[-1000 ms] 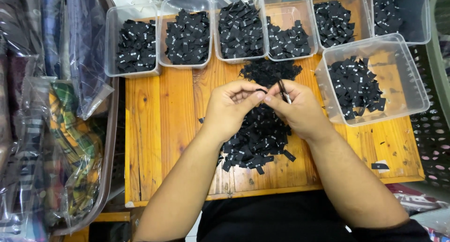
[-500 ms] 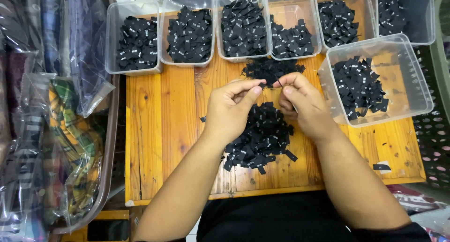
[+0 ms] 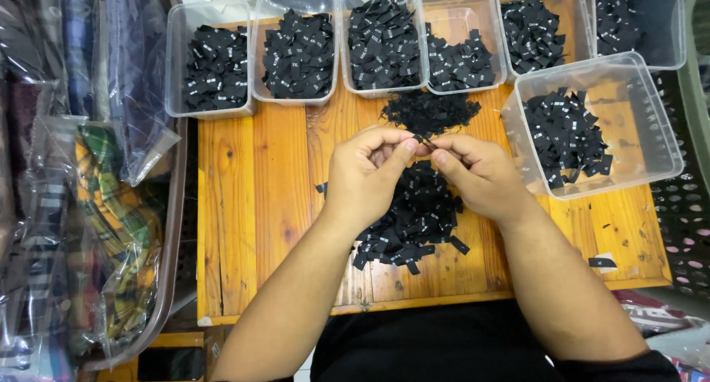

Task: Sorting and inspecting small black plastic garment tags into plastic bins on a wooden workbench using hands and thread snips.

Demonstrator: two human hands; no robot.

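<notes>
My left hand (image 3: 368, 173) and my right hand (image 3: 477, 173) meet over the wooden table (image 3: 259, 204), fingertips pinching one small black fabric label (image 3: 424, 140) between them. Under my hands lies a loose pile of black labels (image 3: 414, 219). A darker heap of thin black scraps (image 3: 429, 112) sits just beyond my fingers. Several clear plastic tubs of black labels line the far edge, one (image 3: 216, 68) at the left end. A bigger clear tub (image 3: 592, 127) with labels stands tilted to the right of my right hand.
A brown basket (image 3: 174, 227) at the left holds bagged checked and dark fabric (image 3: 111, 227). A single label (image 3: 603, 262) lies near the table's right front corner. A dark perforated crate (image 3: 684, 212) stands to the right of the table.
My hands rose slightly off the pile and drew together; the fingertips now pinch one label between them, closer to the scrap heap.
</notes>
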